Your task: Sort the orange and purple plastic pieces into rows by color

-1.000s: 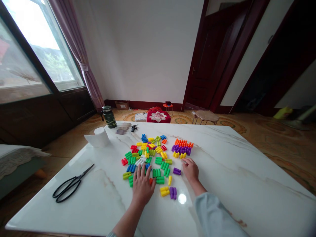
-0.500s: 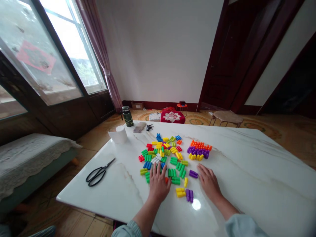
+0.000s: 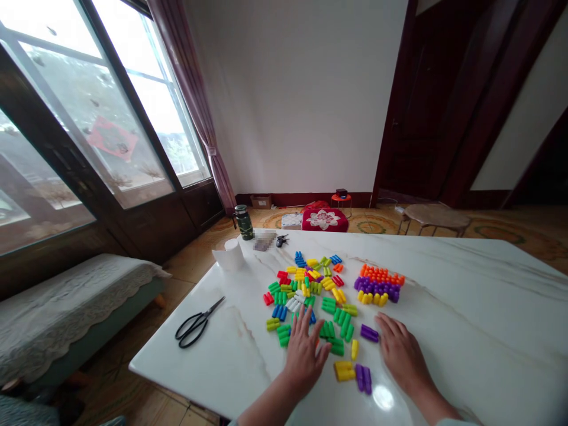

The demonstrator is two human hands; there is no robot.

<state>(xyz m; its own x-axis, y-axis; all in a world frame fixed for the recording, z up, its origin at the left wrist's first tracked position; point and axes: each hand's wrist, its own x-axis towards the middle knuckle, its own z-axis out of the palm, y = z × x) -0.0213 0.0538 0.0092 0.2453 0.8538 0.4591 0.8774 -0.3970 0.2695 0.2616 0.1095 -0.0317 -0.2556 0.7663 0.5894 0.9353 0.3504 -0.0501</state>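
Small coloured plastic pieces, shaped like joined tubes, lie scattered in the middle of the white table. My left hand [image 3: 304,354], open with its fingers spread, hovers over or rests on the near edge of this pile; I cannot tell which. Part of an orange piece and some blue and green ones are hidden beneath it. My right hand [image 3: 403,354] lies open to the right, fingers stretched out beside a purple piece [image 3: 370,333]. Between the hands are a single yellow piece [image 3: 354,349], a yellow block [image 3: 344,371] and a purple pair [image 3: 363,378].
Orange, purple and yellow pieces stand in a tidy block [image 3: 379,285] at the right. Black-handled scissors [image 3: 199,323] lie at the left. Along the far left edge are a paper roll [image 3: 231,255], a camouflage flask [image 3: 244,222] and keys [image 3: 281,241]. The white table [image 3: 479,319] extends right.
The view has turned left, so everything sits farther right and lower. My left hand's fingers are spread wider. My right hand stays beside the purple piece.
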